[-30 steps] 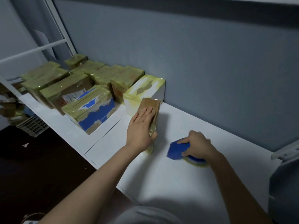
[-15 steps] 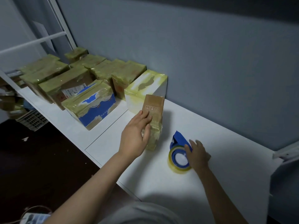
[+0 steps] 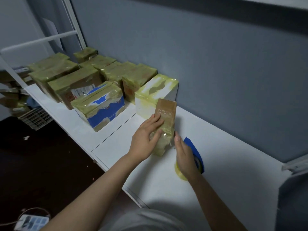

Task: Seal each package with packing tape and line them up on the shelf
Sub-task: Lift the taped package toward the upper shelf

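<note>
Change: half a second ago the right hand [image 3: 184, 157] lay on the tape roll, apart from the box [image 3: 166, 112]. Now it has come in beside the box's near right corner.
Dispenser: the blue dispenser [image 3: 195, 149] and its yellowish roll are still on the shelf [image 3: 216, 147], now partly hidden behind the right hand.
Left hand [image 3: 145, 140]: still flat on the box's left face, with fingers straight and together, pressing.
Right hand: seen edge-on, thumb straight and pointing at the box. The other fingers are hidden, so I cannot tell whether they grip anything or whether the thumb touches the box.
Box place: on the shelf between the hands, its far end just beside the white package [image 3: 156, 87].
Box axis: the long axis runs away from the person. The bare brown end with printed symbols points at the white package, and the tape-wrapped end points toward the person.
Row: taped packages [image 3: 93, 77] are lined up along the shelf to the left.
</note>
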